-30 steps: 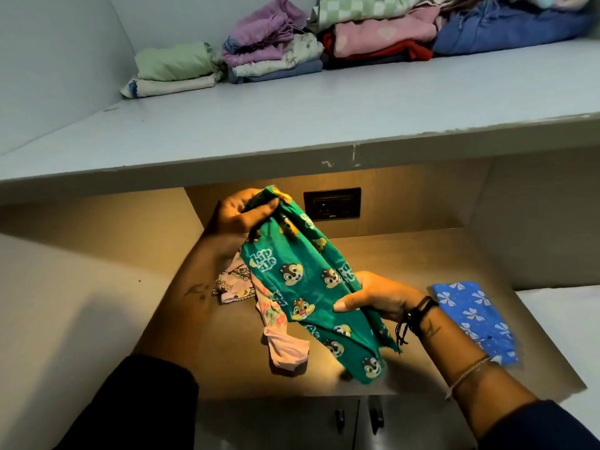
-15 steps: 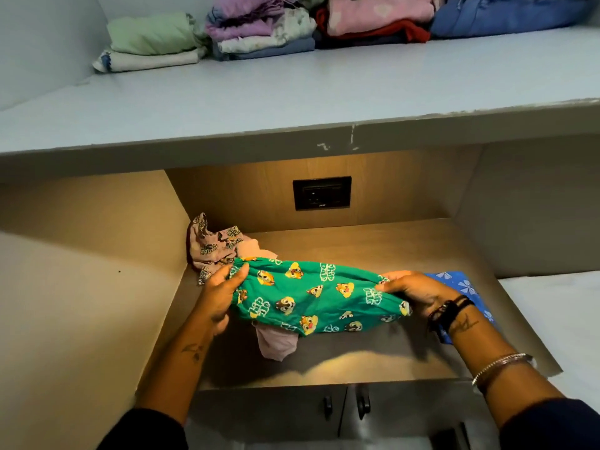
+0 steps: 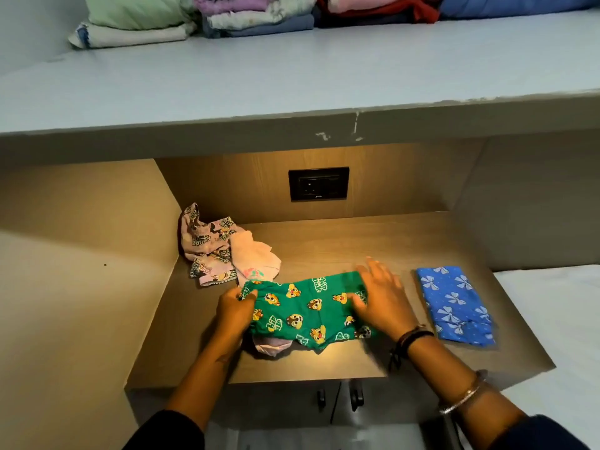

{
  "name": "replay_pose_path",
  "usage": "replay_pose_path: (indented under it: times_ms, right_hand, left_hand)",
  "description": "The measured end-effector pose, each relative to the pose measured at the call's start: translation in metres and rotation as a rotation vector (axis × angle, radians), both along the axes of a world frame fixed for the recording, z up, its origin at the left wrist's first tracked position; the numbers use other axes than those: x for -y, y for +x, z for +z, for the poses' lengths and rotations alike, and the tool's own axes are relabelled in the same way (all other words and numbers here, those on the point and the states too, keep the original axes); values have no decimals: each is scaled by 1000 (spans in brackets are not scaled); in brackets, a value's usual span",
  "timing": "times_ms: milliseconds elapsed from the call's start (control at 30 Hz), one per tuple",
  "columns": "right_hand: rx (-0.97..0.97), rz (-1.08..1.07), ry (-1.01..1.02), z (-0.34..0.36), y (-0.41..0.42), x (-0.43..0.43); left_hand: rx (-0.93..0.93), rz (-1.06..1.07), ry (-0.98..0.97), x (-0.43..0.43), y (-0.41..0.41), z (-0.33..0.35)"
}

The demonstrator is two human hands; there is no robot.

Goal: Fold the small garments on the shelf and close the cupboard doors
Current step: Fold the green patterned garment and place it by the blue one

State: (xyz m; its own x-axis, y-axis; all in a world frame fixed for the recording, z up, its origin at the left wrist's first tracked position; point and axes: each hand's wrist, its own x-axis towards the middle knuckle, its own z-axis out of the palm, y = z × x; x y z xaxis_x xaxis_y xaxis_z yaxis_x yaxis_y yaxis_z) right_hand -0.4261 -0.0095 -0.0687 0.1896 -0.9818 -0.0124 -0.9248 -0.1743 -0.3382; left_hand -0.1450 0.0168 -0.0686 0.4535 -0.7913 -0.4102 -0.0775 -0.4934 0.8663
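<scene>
A small green garment (image 3: 305,311) with cartoon prints lies spread on the lit wooden shelf (image 3: 341,241). My left hand (image 3: 235,311) pinches its left edge. My right hand (image 3: 381,298) lies flat, fingers spread, on its right part. A pale pink garment (image 3: 271,345) pokes out from under the green one's lower left. Crumpled pink patterned garments (image 3: 214,245) sit at the shelf's back left. To the right, a folded blue garment (image 3: 454,305) with white bows lies flat on the shelf.
A black socket plate (image 3: 318,183) is set in the back wall. Two dark cupboard door handles (image 3: 339,399) show below the shelf's front edge. Above, a grey upper shelf (image 3: 292,79) carries several stacks of folded clothes (image 3: 253,14). A white surface (image 3: 558,319) lies to the right.
The green garment went from hanging bunched in the air to lying spread on the shelf. My right hand went from gripping it to pressing flat on it. The view has tilted down.
</scene>
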Motion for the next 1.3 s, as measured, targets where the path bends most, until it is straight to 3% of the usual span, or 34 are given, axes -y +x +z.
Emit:
replay_pose_path:
  times_ms: [133, 367, 467, 633, 733, 800, 1000, 1200, 1300]
  right_hand:
    - [-135, 360, 72, -33, 36, -26]
    - [-119, 391, -83, -53, 42, -39]
    - [-146, 493, -14, -51, 48, -45]
    - [-59, 408, -82, -41, 55, -52]
    - [88, 207, -221, -35, 50, -64]
    - [139, 103, -212, -33, 42, -68]
    - [-139, 167, -36, -51, 9, -79]
    - [-139, 93, -28, -63, -1, -92]
    - [-130, 94, -24, -63, -6, -96]
  left_hand:
    - [38, 33, -19, 0, -3, 0]
    - [276, -18, -57, 9, -19, 25]
    - [305, -42, -56, 19, -32, 37]
    - [252, -53, -32, 31, -67, 50]
    - [255, -92, -52, 34, -95, 54]
    - [247, -144, -63, 34, -116, 54]
    - [231, -248, -37, 35, -182, 39]
    - [456, -357, 34, 35, -230, 24]
    - [452, -424, 47, 32, -245, 14]
